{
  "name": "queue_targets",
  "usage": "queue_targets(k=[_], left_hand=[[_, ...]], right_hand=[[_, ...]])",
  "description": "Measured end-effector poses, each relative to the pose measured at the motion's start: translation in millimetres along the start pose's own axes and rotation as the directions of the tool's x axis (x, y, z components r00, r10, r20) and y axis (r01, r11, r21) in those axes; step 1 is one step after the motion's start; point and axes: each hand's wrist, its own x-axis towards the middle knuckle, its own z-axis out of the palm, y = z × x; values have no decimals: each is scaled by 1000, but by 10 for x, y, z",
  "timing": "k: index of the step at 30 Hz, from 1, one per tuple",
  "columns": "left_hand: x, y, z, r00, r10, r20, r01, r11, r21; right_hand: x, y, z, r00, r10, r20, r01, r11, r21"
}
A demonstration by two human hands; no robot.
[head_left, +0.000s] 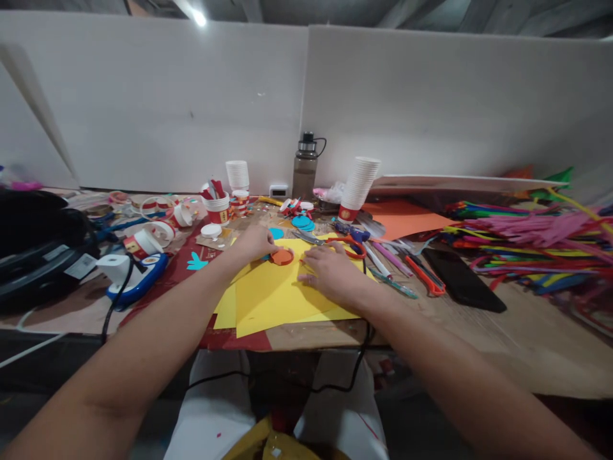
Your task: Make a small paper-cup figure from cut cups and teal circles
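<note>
Yellow paper sheets [272, 300] lie overlapped in front of me. My left hand [256, 245] is closed at their upper left, its fingertips against the left edge of an orange round piece [282, 257]. What its fingers pinch, if anything, is hidden. My right hand [332, 271] rests open on the yellow paper to the right of that piece, fingers stretched apart. Just beyond it lie scissors with orange handles [354, 248]. Blue paper circles [302, 223] sit farther back, and a blue hand-shaped cutout [196, 261] is at the left.
Stacked paper cups [360, 185], a water bottle [304, 169] and a cup of red-handled tools [216, 207] stand at the back. Rightward are a red-orange cutter [425, 276], a phone [462, 280] and pipe cleaners [531, 236]. A blue-edged power strip [138, 281] lies left.
</note>
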Motion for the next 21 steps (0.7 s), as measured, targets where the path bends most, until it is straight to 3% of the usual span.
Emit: queue_targets(k=[2, 5, 7, 8, 9, 10, 11, 13, 14, 17, 19, 21], left_hand=[[8, -14, -4, 1000, -5, 0, 5, 1000, 15], [10, -41, -5, 1000, -30, 4, 30, 1000, 0], [10, -56, -2, 998, -60, 18, 60, 998, -23], [11, -61, 1, 997, -70, 23, 71, 997, -34], [13, -66, 3, 997, -78, 25, 79, 996, -48], [16, -68, 5, 996, -81, 25, 83, 995, -61], [18, -69, 6, 996, -87, 22, 88, 993, -74], [20, -66, 3, 995, -102, 18, 104, 990, -94], [19, -64, -2, 994, -107, 19, 108, 989, -103], [7, -58, -24, 996, -92, 3, 92, 990, -111], [-5, -56, -40, 997, -78, -18, 75, 991, -109], [-25, -46, -54, 997, -65, -52, 60, 993, -104]], right_hand=[[-61, -98, -47, 998, -44, 49, 42, 998, 42], [-160, -153, -204, 939, -312, 148, 250, 910, 332], [-204, -127, -328, 829, -522, 201, 306, 724, 618], [-214, -97, -380, 772, -598, 215, 271, 616, 740], [-215, -60, -418, 749, -629, 208, 227, 538, 812], [-208, -17, -440, 768, -612, 189, 204, 514, 833], [-195, 27, -445, 830, -534, 158, 197, 547, 814], [-164, 100, -406, 963, -265, 49, 164, 720, 674], [-150, 121, -371, 985, -170, 9, 131, 792, 596], [-126, 104, -250, 991, -136, 7, 116, 872, 476], [-117, 45, -180, 978, -209, 9, 179, 856, 484], [-97, -12, -118, 981, -194, -30, 182, 840, 512]])
